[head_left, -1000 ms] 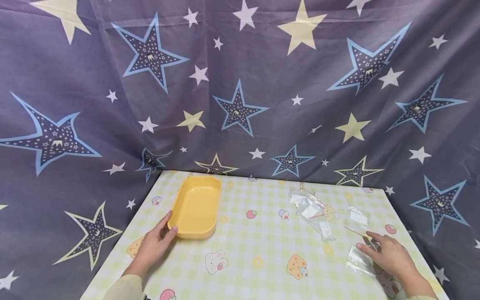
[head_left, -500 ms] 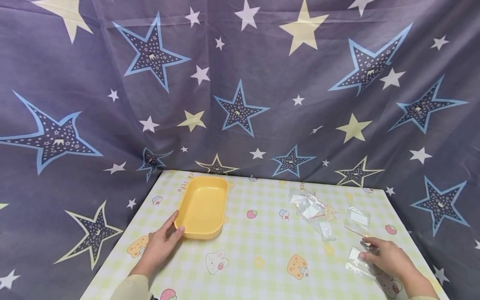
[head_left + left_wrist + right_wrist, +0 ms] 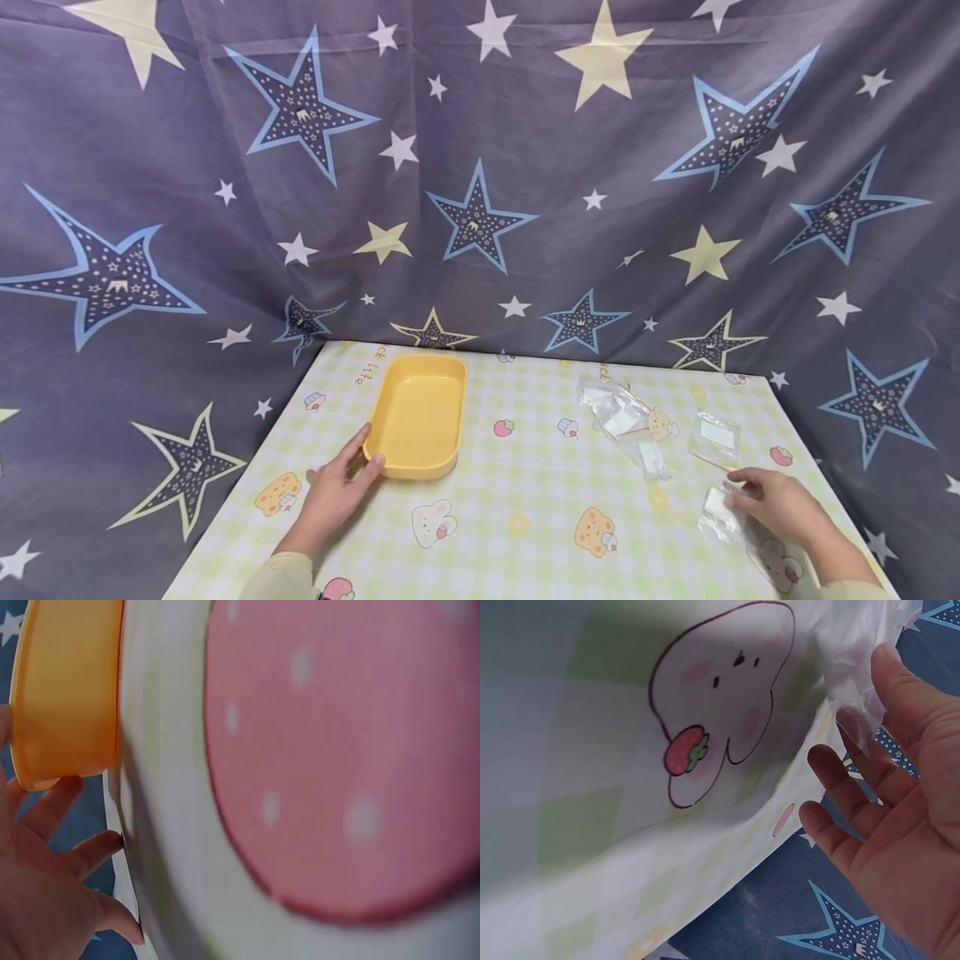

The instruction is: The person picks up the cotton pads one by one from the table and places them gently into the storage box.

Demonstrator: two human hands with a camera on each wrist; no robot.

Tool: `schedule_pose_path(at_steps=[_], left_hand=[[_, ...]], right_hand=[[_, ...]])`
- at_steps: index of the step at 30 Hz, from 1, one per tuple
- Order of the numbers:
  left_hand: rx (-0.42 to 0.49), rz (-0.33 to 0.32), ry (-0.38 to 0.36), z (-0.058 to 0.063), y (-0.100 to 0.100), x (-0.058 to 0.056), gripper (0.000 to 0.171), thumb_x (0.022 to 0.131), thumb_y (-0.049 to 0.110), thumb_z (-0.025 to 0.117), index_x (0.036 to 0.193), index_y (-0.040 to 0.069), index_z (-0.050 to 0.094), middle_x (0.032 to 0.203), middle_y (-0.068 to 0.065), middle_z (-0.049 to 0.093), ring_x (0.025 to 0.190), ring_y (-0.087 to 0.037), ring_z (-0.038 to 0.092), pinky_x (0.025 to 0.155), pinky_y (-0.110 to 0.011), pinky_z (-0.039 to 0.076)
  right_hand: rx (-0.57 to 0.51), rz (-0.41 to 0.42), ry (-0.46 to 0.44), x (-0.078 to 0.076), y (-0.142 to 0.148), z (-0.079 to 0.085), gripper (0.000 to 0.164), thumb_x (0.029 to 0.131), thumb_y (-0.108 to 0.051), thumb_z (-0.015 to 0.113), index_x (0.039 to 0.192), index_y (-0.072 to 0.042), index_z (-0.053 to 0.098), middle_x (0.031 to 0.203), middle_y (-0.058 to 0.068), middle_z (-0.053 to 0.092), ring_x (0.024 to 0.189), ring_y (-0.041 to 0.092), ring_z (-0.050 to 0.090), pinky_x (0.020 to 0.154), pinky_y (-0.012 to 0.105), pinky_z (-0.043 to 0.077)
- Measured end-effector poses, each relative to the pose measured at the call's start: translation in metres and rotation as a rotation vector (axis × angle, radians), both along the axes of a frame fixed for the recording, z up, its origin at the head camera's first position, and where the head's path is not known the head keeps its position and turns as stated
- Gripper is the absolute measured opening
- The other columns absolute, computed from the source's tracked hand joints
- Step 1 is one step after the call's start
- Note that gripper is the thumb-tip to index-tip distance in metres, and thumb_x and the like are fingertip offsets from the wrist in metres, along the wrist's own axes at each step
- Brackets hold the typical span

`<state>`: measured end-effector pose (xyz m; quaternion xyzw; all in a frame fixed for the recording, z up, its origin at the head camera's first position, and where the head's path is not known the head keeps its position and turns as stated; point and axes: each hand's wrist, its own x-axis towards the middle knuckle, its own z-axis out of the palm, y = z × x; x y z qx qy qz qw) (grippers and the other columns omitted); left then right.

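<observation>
A yellow rectangular tray point(image 3: 416, 421) lies on the left part of the table. At its near-left corner my left hand point(image 3: 333, 497) touches it, thumb at the near rim and index finger along the left side. In the left wrist view, the other fingers point(image 3: 90, 855) are spread and fairly straight below the tray wall point(image 3: 67, 690). My right hand point(image 3: 783, 508) pinches a small clear plastic bag point(image 3: 720, 518) with a white label between thumb and index finger. In the right wrist view, the bag point(image 3: 851, 667) hangs crumpled at the fingertips, the other fingers loosely bent.
Just beyond the right hand lies another clear bag point(image 3: 714, 437) with a white label. Several more bags point(image 3: 618, 421) overlap in a heap to its left. The table point(image 3: 517, 475) has a checked cartoon cover, and a starry curtain point(image 3: 480, 125) hangs behind.
The tray has slid to the right together with my left hand. My right hand's fingers have drawn together on the near bag, which has shifted slightly and crumpled.
</observation>
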<state>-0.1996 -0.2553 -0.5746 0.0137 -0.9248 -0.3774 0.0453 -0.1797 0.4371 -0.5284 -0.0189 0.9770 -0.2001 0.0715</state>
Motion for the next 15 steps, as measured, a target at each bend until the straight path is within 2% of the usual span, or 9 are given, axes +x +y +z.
schedule_pose_path(at_steps=[3, 15], left_hand=[[0.002, 0.002, 0.008, 0.0012, 0.0032, -0.0001, 0.075, 0.104, 0.057, 0.063, 0.168, 0.027, 0.038, 0.150, -0.014, 0.062, 0.149, -0.052, 0.045, 0.113, -0.095, -0.001], [0.001, -0.025, -0.050, 0.0014, 0.0013, 0.0014, 0.076, 0.105, 0.059, 0.061, 0.170, 0.034, 0.031, 0.151, -0.012, 0.061, 0.153, -0.050, 0.041, 0.115, -0.092, -0.004]], right_hand=[[-0.005, -0.004, 0.030, -0.0035, -0.0011, 0.0032, 0.045, 0.095, -0.034, 0.081, 0.123, 0.000, 0.075, 0.108, 0.019, 0.080, 0.100, 0.039, 0.076, 0.088, 0.059, 0.061], [-0.031, -0.047, 0.074, -0.0061, -0.0050, 0.0048, 0.045, 0.099, -0.035, 0.077, 0.123, 0.003, 0.074, 0.114, 0.022, 0.079, 0.105, 0.044, 0.075, 0.091, 0.062, 0.059]])
